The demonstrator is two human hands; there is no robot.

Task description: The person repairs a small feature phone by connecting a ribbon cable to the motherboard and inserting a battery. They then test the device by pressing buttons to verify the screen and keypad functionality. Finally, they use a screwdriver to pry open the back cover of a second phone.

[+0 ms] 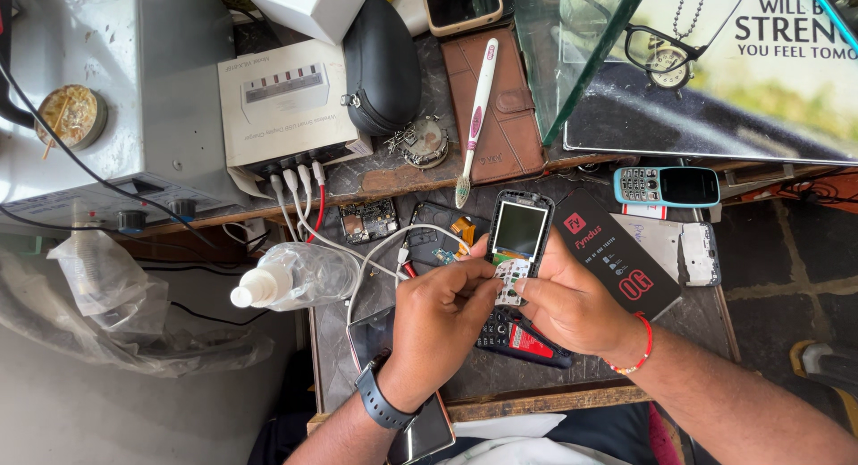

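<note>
Keypad phone (518, 241) with its front cover off, screen and white key membrane bare, held between both hands over the bench | left hand (444, 315) pinched shut on its lower edge | right hand (572, 304) closed around its side, fingertips at the membrane | done: front off | left: cover not refitted; loose circuit board (368, 220) beyond left hand

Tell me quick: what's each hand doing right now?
Left hand: fingers pinched on the keypad sheet over the opened phone.
Right hand: closed around the opened phone, holding it, fingertips at the keypad sheet.
</note>
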